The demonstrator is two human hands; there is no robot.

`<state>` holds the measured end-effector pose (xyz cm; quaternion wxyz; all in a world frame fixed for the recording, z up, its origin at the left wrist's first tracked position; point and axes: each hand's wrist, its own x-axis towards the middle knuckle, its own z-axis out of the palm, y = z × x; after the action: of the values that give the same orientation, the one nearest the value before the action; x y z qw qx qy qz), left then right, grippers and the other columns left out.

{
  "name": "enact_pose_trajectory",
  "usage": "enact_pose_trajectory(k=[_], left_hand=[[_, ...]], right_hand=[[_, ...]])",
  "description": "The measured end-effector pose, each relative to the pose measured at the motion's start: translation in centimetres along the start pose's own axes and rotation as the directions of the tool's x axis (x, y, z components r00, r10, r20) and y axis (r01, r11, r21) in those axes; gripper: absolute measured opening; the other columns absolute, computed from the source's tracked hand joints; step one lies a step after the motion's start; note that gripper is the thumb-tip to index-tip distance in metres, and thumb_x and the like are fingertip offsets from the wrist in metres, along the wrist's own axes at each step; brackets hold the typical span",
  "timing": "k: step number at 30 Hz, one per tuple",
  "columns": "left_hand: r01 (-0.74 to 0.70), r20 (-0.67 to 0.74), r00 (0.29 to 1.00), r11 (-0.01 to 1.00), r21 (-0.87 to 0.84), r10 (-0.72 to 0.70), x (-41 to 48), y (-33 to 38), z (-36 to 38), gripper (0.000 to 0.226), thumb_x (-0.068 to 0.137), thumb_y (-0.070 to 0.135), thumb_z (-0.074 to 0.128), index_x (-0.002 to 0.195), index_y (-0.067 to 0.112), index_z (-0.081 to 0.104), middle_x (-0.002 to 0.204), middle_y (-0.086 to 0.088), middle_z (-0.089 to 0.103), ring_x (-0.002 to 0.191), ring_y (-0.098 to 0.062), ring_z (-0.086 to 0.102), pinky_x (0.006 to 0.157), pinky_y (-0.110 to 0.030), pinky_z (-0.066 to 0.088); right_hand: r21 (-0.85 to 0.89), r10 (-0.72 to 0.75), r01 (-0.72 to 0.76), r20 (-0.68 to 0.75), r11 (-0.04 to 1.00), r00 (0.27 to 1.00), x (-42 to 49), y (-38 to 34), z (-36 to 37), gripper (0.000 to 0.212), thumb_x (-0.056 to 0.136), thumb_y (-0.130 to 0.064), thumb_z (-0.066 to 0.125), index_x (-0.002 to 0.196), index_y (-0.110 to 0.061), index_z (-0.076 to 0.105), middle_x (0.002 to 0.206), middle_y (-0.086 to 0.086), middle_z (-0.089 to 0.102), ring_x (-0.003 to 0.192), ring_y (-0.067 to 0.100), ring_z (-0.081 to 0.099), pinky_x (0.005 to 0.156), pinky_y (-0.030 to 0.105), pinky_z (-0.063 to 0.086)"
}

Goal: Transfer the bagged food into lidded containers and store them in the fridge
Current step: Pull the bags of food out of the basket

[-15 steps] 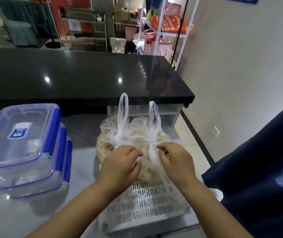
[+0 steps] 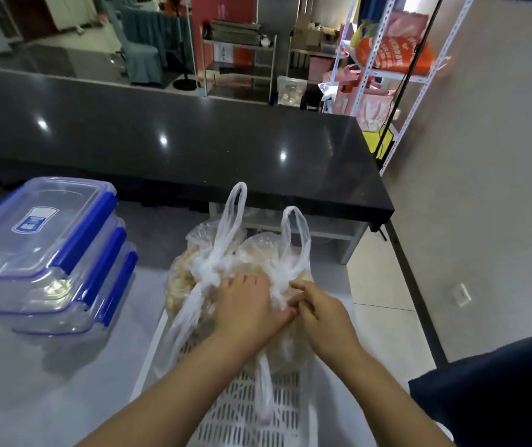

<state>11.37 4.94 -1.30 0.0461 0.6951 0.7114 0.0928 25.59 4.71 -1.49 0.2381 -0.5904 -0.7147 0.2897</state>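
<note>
Both left hand and right hand are pinching the knotted thin white plastic bag, knot at their 12 o'clock.

left: stacked containers | gap: grey worktop (beside basket) | behind: black counter

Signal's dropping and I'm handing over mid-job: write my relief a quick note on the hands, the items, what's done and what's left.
Left hand: fingers curled on the right bag beside its knot.
Right hand: fingers pinching the plastic at that same knot.
Right bag and left bag both sit knotted in the white basket. Three lidded containers are stacked to the left, lids on; they look empty.
Done: nothing transferred yet.
Left: untie both bags, fill the containers, close them, store them.
</note>
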Motion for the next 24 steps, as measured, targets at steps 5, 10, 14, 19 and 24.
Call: enact_pose_trajectory(k=[5,10,14,19,24], left_hand=[[-0.064,-0.047,0.997,0.991,-0.119,0.058,-0.2,0.7,0.2,0.024,0.086,0.030,0.050,0.109,0.025,0.057,0.110,0.007,0.061,0.104,-0.013,0.051,0.091,-0.028,0.032],[-0.197,-0.177,0.975,0.883,-0.426,0.132,-2.0,0.2,-1.3,0.016,0.086,0.012,0.049,0.096,0.022,0.056,0.092,0.009,0.050,0.074,-0.009,0.048,0.059,-0.016,0.034],[-0.312,-0.276,0.943,0.790,-0.528,0.188,-3.3,0.1,-4.2,0.023,0.082,0.007,0.049,0.095,0.025,0.054,0.090,0.011,0.047,0.073,-0.006,0.048,0.058,-0.025,0.045],[-0.411,-0.354,0.902,0.743,-0.528,0.247,-4.1,-1.3,-8.1,0.027,0.080,0.009,0.051,0.095,0.032,0.053,0.091,0.015,0.051,0.080,-0.006,0.052,0.065,-0.022,0.046],[-0.355,-0.316,0.928,0.735,-0.578,0.199,-5.1,-4.0,-9.1,0.031,0.080,0.012,0.059,0.093,0.037,0.047,0.086,0.018,0.053,0.079,-0.005,0.054,0.063,-0.023,0.048]], right_hand=[[0.005,-0.104,0.105,-0.095,0.994,0.990,0.4,0.4,-1.1,0.028,0.091,-0.013,0.052,0.113,-0.027,0.064,0.100,-0.014,0.067,0.091,0.003,0.061,0.082,0.024,0.050],[-0.263,-0.472,0.416,-0.211,0.871,0.856,1.0,-0.9,-2.8,0.026,0.085,-0.007,0.056,0.103,-0.019,0.069,0.104,-0.005,0.067,0.099,0.008,0.056,0.083,0.022,0.049],[-0.157,-0.519,0.505,-0.066,0.849,0.852,1.0,-3.6,-4.8,0.035,0.091,-0.029,0.035,0.115,-0.038,0.058,0.123,-0.017,0.057,0.118,0.004,0.047,0.101,0.027,0.036],[0.192,-0.445,0.423,0.092,0.886,0.891,-0.2,-6.6,-6.3,0.049,0.089,-0.018,0.036,0.116,-0.057,0.050,0.123,-0.036,0.050,0.123,0.000,0.045,0.105,0.027,0.035],[0.417,-0.358,0.249,0.206,0.874,0.911,-2.2,-8.6,-4.5,0.045,0.082,-0.027,0.047,0.109,-0.062,0.051,0.112,-0.035,0.057,0.110,-0.007,0.052,0.085,0.009,0.046]])
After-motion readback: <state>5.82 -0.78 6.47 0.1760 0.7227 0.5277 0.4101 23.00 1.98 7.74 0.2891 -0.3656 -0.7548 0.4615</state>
